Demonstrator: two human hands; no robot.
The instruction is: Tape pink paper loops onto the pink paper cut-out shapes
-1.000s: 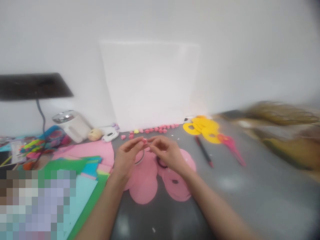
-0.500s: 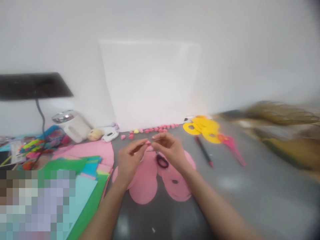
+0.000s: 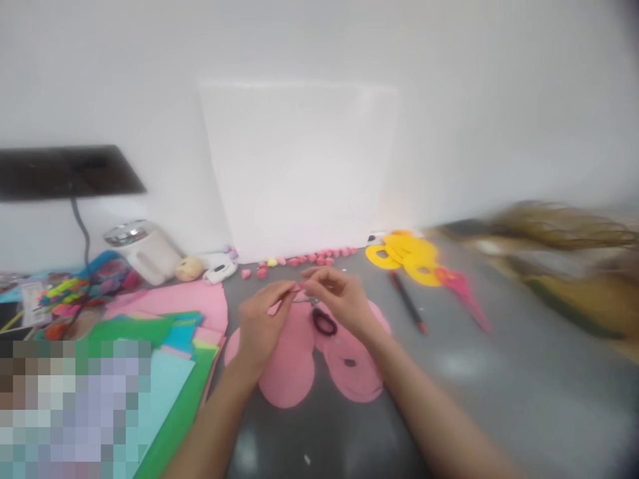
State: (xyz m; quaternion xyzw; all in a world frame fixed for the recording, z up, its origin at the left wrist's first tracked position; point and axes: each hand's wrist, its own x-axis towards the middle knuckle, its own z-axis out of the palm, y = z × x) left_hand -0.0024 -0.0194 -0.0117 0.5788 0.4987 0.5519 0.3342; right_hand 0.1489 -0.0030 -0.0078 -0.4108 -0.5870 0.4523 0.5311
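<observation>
My left hand [image 3: 263, 324] and my right hand [image 3: 335, 298] meet fingertip to fingertip above the pink paper circles [image 3: 287, 376]. Both pinch a small pink strip [image 3: 298, 289], most of it hidden by the fingers; it looks like paper. Just under my right hand lie scissors with a dark handle [image 3: 325, 322], on the pink paper, their blades partly covered by my hands. Beyond my fingertips, a row of small puffy pink pieces [image 3: 327, 253] runs along the foot of the white board, with a yellow one [image 3: 272, 262] among them.
To the right are yellow paper rings [image 3: 383, 256], a dark pen [image 3: 409, 305] and pink scissors [image 3: 464, 298]. Coloured paper sheets [image 3: 164, 392] pile up at left, near a white bottle-like device [image 3: 150, 256]. A white board [image 3: 304, 173] leans on the wall.
My left hand has shifted slightly right and up, its fingers closing more around the pink strip. The right hand has barely moved, and everything on the table stays put.
</observation>
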